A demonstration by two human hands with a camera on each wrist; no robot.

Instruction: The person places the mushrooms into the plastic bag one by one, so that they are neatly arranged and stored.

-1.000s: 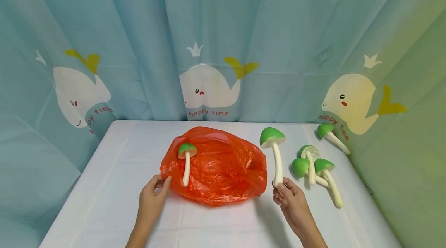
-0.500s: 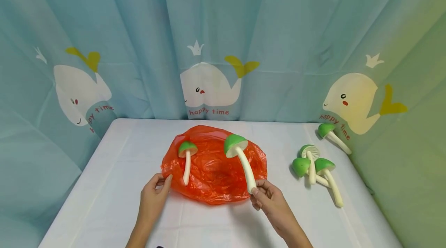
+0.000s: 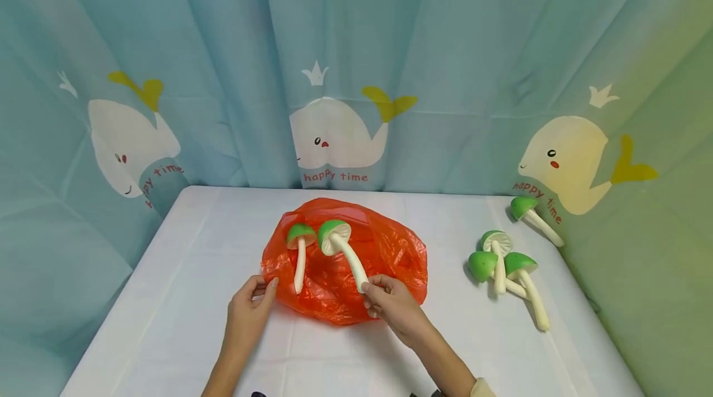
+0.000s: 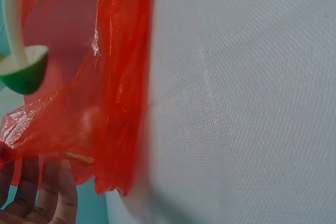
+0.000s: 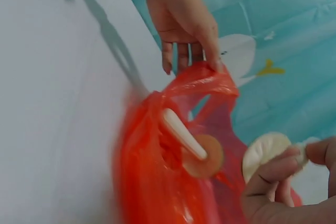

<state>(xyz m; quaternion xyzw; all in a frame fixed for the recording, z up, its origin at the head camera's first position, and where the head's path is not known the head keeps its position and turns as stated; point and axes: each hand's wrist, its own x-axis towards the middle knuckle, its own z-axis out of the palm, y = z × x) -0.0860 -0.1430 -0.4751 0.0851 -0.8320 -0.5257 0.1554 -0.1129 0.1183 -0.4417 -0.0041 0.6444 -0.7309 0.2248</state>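
Note:
My left hand pinches the left edge of a red plastic bag, whose mouth gapes toward me. One green-capped model mushroom with a white stem shows in the bag's left side. Over the bag, my right hand pinches another green-capped mushroom by the stem's lower end, its cap tilted up and left. In the left wrist view, this held mushroom hangs by the bag's opening. The right wrist view has its pale cap underside beside the thumb and fingers of my right hand.
Several more green-capped mushrooms lie at the right of the white table: a crossed cluster and a lone mushroom near the back corner. A blue curtain with whale prints hangs behind the table.
My right hand has carried its mushroom leftward, from the bag's right side to above the bag's middle, tilting the cap further left. The left hand keeps its pinch on the bag's edge.

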